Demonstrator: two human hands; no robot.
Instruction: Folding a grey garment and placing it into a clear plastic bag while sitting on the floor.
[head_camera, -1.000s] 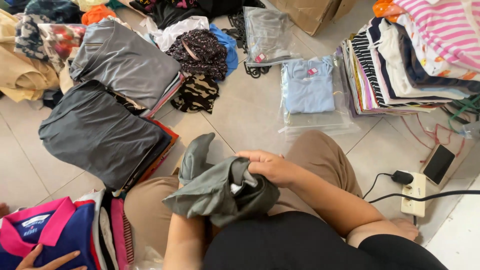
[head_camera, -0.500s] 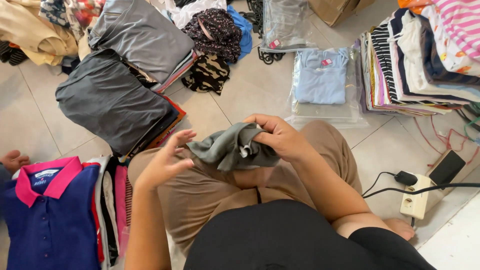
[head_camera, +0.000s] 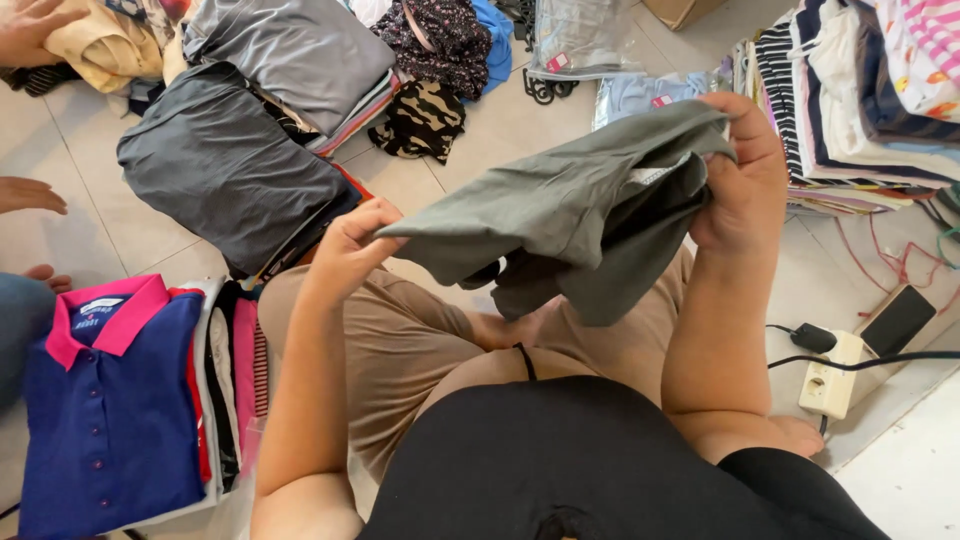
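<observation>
Both hands pinched a grey-green garment (head_camera: 560, 210), left hand (head_camera: 350, 250) and right hand (head_camera: 745, 180) stretching it above the lap; spreading seemed underway, squaring the corners next.

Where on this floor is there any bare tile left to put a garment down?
Bare tile lies left of the dark grey folded pile, above the navy polo shirt, and between the camouflage garment and the bagged blue shirt. The right side is crowded: a striped clothes stack, cords, a power strip.
</observation>
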